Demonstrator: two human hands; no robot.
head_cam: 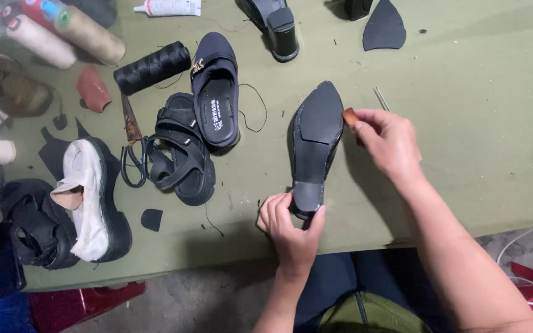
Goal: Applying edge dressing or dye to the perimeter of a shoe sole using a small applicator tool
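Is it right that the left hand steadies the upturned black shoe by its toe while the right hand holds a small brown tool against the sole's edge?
Not quite: the head view shows the left hand gripping the black shoe at its heel, not its toe. The right hand does hold the small brown tool against the sole's edge.

White tube (169, 7) – top edge; white insole label (217, 114) – navy shoe (215, 86)

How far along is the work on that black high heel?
A black sole piece already sits on the upturned shoe. Now the left hand grips its heel while the right hand presses a small brown block against the sole's edge. Other shoes lie untouched beside the scissors.
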